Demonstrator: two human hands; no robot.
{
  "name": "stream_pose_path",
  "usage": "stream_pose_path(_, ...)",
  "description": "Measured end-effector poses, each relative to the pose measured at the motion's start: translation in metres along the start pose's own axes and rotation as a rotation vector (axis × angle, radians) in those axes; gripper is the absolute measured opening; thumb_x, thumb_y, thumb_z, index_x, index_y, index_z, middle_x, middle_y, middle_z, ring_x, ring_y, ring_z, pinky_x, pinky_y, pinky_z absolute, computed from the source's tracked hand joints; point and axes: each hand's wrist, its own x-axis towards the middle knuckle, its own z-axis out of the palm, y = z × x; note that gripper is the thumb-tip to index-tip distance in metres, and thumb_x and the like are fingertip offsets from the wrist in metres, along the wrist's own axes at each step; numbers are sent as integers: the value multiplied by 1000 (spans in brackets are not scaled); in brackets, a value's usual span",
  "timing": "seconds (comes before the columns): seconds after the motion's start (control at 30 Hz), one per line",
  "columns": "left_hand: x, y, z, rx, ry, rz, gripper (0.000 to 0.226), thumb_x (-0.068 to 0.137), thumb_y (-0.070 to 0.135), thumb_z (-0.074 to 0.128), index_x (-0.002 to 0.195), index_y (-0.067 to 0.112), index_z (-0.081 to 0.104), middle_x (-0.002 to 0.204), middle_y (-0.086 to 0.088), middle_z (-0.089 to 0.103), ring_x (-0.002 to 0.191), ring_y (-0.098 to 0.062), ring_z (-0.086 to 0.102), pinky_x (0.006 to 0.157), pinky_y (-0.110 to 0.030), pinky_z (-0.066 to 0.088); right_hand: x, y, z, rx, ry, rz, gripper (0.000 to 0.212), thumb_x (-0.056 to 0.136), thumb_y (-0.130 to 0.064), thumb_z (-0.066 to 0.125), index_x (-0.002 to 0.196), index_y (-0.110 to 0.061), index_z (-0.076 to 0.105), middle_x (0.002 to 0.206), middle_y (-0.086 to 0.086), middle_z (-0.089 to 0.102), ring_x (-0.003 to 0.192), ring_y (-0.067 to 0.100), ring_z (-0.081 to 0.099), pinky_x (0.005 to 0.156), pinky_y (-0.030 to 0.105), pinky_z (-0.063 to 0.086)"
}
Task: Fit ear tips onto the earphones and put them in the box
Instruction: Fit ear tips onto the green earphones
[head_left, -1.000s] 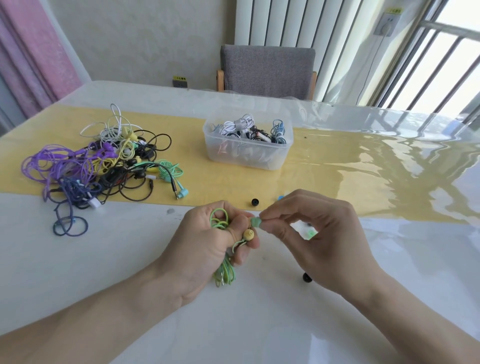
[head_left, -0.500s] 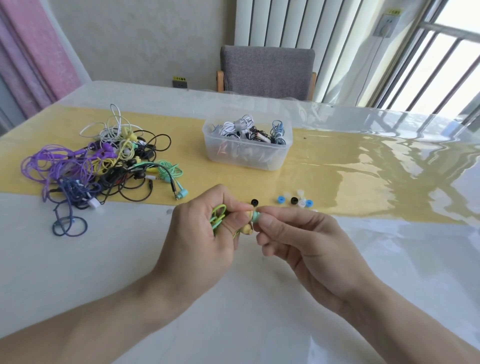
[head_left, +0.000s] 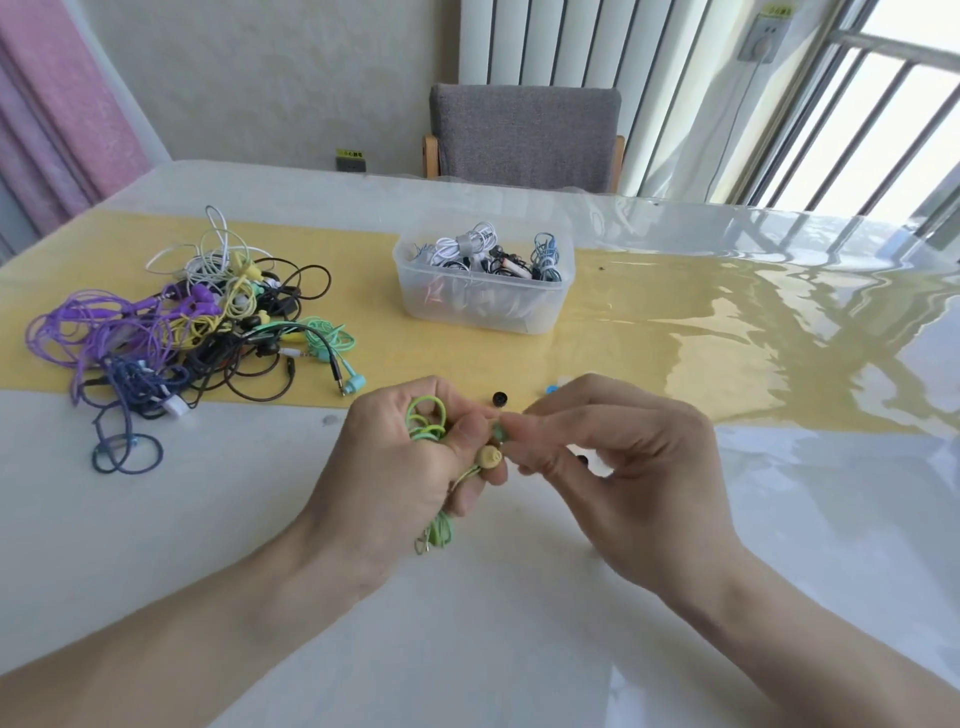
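Green cable bundle (head_left: 427, 425) is bunched in the left hand (head_left: 395, 467), grip clamped round it so slack stays out of the way and one earbud (head_left: 489, 457) pokes out free by the thumb. Right hand (head_left: 613, 462) pinches a small green ear tip (head_left: 498, 431) at its fingertips, pressed against the left thumb, looks like mid-fit onto the second bud, which is hidden. Both hands hover just above the white surface (head_left: 208, 519). Clear plastic box (head_left: 483, 301) sits beyond on the yellow runner (head_left: 649, 338), already holding coiled sets. Tangled earphone pile (head_left: 182, 332) waits left. Spare black tip (head_left: 500, 399) lies just past the hands, within reach.
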Motion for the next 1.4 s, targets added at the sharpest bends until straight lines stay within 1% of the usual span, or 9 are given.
stream_pose_path(0.07,1,0,-1,-125,-51,-139,47,95,-2,51,53,16,63,64,-17,61,40,-17,38,40,-21,30,3,5,-2,-113,-41,-99,9,87,-7,74,87,-15,79,80,0,70,71,11,68,64,23,51)
stream_pose_path(0.13,1,1,-2,-166,-61,-173,44,94,-1,51,54,16,62,63,-16,60,40,-17,37,40,-21,30,6,6,-3,-121,-57,-98,9,87,-9,75,92,-15,79,82,-2,71,73,8,69,67,20,51)
stream_pose_path(0.27,1,-2,-3,-147,-1,-95,16,93,2,54,77,4,57,60,-13,59,43,-19,41,43,-22,35,4,5,-1,35,-27,93,14,84,-14,78,98,-13,79,84,-2,74,69,18,72,66,32,59)
stream_pose_path(0.47,-1,-9,-3,-12,45,98,10,94,5,57,85,1,61,63,-10,64,48,-21,49,48,-27,43,2,0,-1,120,-42,284,23,82,-27,77,103,-16,76,83,-2,77,77,24,75,72,52,59)
stream_pose_path(0.67,-3,-11,-3,99,5,215,7,94,9,59,89,6,62,68,-10,67,52,-21,56,51,-30,48,4,-3,-4,82,-52,209,11,88,-10,74,98,-11,78,82,0,76,78,20,75,73,38,60)
stream_pose_path(0.87,0,-14,-8,168,6,229,6,91,10,63,85,10,64,66,-18,66,54,-23,57,55,-30,48,1,4,-5,149,-75,334,18,91,-2,70,102,-12,79,84,2,76,78,23,72,74,31,57)
stream_pose_path(1.1,3,-14,-4,36,17,116,7,95,4,56,91,4,63,73,-13,68,54,-22,57,53,-30,46,6,3,-11,116,-143,407,24,92,-10,69,115,-18,71,92,-4,77,87,17,74,77,32,58)
stream_pose_path(1.27,5,-11,-6,-67,-24,-7,4,92,1,57,95,1,60,78,-15,67,59,-25,59,54,-30,46,14,5,-28,40,-95,415,11,92,-14,70,98,-21,76,83,0,77,79,18,74,75,42,60)
stream_pose_path(1.4,6,-3,-7,-201,-72,-163,13,82,8,59,94,4,59,78,-17,65,57,-24,56,52,-29,43,22,11,-51,-254,-166,397,14,91,-17,70,94,-29,77,80,-15,74,74,7,70,70,27,56)
